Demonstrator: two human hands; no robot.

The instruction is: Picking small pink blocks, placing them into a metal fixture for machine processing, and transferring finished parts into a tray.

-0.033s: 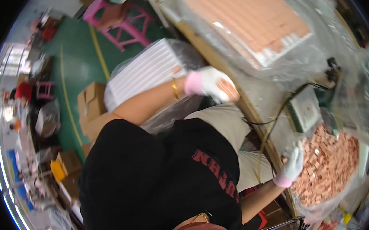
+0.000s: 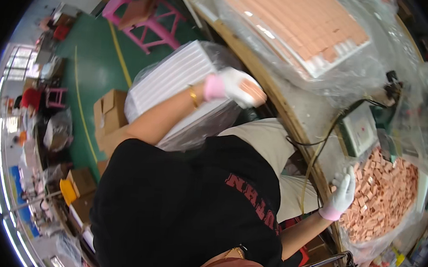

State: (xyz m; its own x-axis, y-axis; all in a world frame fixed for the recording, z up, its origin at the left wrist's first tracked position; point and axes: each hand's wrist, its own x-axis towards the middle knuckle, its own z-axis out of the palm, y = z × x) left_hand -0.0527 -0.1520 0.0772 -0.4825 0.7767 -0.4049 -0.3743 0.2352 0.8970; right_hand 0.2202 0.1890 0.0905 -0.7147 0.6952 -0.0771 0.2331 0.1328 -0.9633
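My left hand (image 2: 237, 89), in a white glove with a pink cuff, is closed over the near edge of a white ridged tray (image 2: 165, 80) wrapped in clear plastic. Peach blocks (image 2: 253, 90) show at its curled fingers, blurred by motion. My right hand (image 2: 340, 191), gloved the same way, rests at the left edge of a heap of small peach blocks (image 2: 380, 199) on the bench. Its fingers are stretched out and touch or nearly touch the heap; I see nothing gripped in them.
A plastic-wrapped tray filled with rows of peach blocks (image 2: 291, 20) lies on the bench (image 2: 303, 97). A white-topped device (image 2: 358, 128) with a cable stands beside the heap. A pink stool (image 2: 144, 24) and cardboard boxes (image 2: 109, 109) stand on the green floor.
My left hand has moved left and slightly up, away from the bench edge toward the white ridged tray. My right hand stays by the heap, its fingers slightly more spread.
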